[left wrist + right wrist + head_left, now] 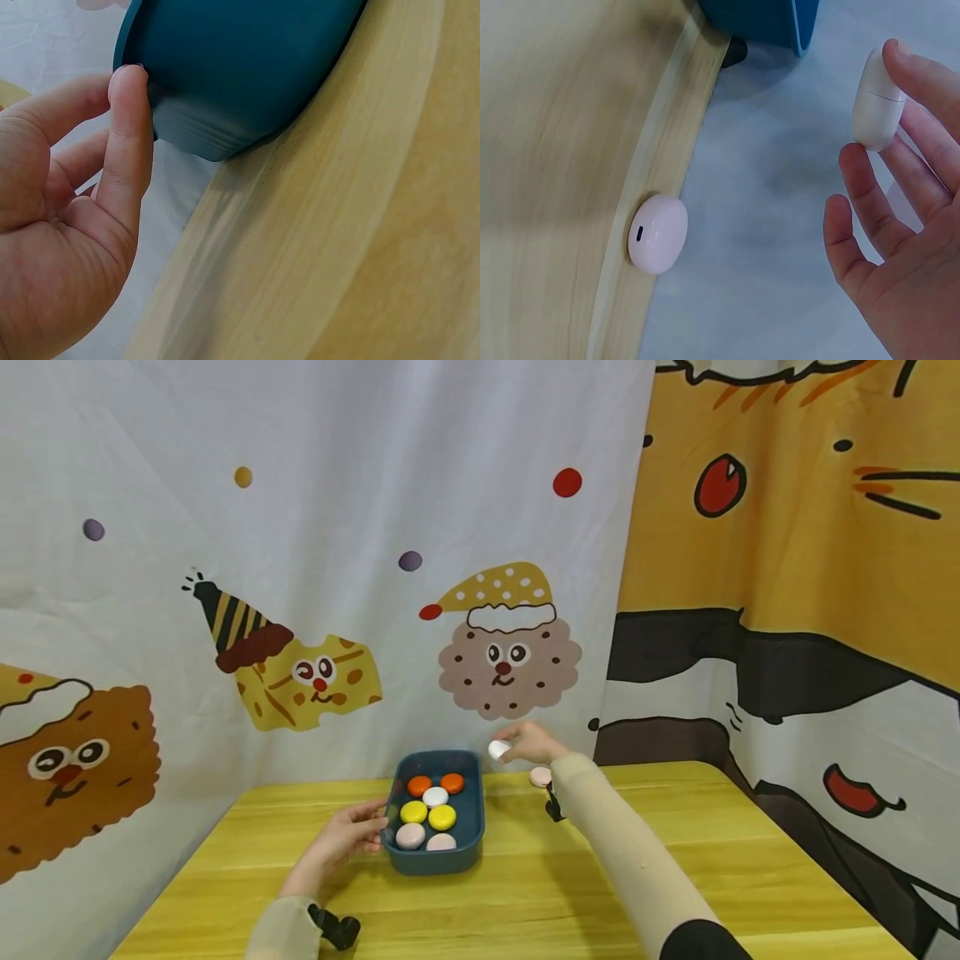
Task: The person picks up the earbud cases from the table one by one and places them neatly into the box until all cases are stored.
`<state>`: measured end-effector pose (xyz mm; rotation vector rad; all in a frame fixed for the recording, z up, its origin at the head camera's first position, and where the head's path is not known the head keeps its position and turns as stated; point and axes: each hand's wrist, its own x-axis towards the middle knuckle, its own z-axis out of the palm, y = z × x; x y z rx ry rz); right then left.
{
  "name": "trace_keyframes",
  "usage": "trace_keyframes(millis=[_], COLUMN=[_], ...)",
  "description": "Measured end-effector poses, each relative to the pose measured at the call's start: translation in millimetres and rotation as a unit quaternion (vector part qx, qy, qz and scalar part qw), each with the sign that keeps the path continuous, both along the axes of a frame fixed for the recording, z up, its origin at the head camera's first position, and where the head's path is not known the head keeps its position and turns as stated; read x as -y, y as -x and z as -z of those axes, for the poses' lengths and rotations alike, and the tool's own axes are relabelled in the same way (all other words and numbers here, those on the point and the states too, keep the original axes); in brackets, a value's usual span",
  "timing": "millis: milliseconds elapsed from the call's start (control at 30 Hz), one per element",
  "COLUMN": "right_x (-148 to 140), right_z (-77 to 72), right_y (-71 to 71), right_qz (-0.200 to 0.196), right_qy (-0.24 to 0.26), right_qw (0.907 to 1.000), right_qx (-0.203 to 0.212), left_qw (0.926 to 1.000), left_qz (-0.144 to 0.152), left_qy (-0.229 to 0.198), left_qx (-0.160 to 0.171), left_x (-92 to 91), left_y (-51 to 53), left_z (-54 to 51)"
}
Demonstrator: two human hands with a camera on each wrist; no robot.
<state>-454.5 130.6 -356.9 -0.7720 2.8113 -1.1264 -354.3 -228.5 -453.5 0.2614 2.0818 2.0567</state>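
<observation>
My left hand [348, 835] pinches the rim of a dark blue plastic bin [435, 862] at its left side. In the left wrist view, the thumb [129, 112] lies on the bin's wall [240, 67], with the other fingers partly hidden behind it. My right hand [534, 743] holds a white rounded earbud case [498, 749] above the table's back edge, right of the bin. The right wrist view shows this case [879, 105] between thumb and fingers, a seam around its side. Below the right hand, a pink earbud case [658, 234] with a small dark slot lies on the table.
Inside the bin lie several rounded cases: orange [419, 786], white [435, 797], yellow [442, 817] and pale pink [410, 836]. The wooden table [585, 902] ends at the back against a printed curtain [330, 527]. A small dark object [735, 52] shows near the bin's base.
</observation>
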Motion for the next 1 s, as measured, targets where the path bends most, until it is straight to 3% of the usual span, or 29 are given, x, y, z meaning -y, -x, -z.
trace_keyframes(millis=[600,1000], right_x=[25.3,42.1], right_z=[5.8,20.9], right_y=[-0.9,9.4], right_qz=[0.006,-0.033], right_qy=[0.0,-0.005], right_qw=[0.9995,0.9989], right_qx=[0.03,0.031], left_qw=[1.0,1.0], left_qz=[0.007,0.004], left_qy=[-0.001,0.004], left_qx=[-0.002,-0.001], left_x=[0.7,0.3], left_y=[-0.8,0.5], left_z=[-1.0,-0.5])
